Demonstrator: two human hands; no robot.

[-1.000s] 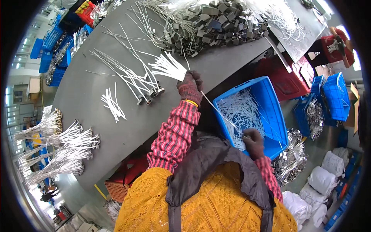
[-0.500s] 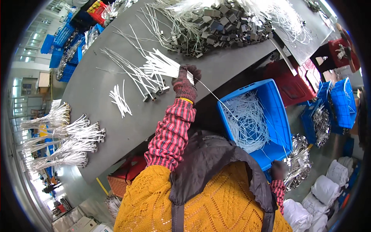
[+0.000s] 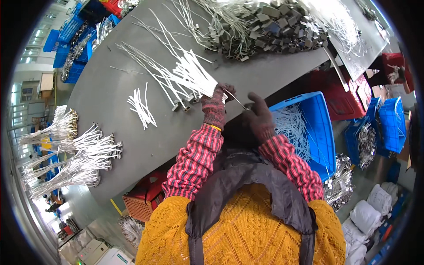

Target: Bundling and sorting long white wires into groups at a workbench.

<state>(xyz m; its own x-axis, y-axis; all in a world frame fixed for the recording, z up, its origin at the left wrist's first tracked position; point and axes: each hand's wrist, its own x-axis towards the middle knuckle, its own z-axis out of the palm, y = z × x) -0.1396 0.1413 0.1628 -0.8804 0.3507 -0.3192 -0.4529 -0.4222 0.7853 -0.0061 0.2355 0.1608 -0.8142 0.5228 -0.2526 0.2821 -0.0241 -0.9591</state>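
Wire bundles point(image 3: 66, 150) at far L blurred by rim; grey table point(image 3: 110, 88) w/ loose white ties point(image 3: 141, 108); L hand point(image 3: 215, 104) gloved, pinching thin white tie point(image 3: 234, 100), long axis slanting up-L to down-R over table edge; R hand point(image 3: 259, 115) gloved, fingers curled at tie's lower end, grip unclear; blue bin point(image 3: 318, 128) R.

Both the left hand point(image 3: 215, 107) and the right hand point(image 3: 259, 118) wear coarse knitted gloves, dark and fuzzy. Between them runs a thin wire point(image 3: 235, 100) with a dull metallic glint. The table point(image 3: 106, 95) is smooth, matt grey. On it, smooth white plastic-looking strips point(image 3: 187, 75) lie beside the left hand. Right of the table, the blue crate point(image 3: 324, 137) is glossy moulded plastic.
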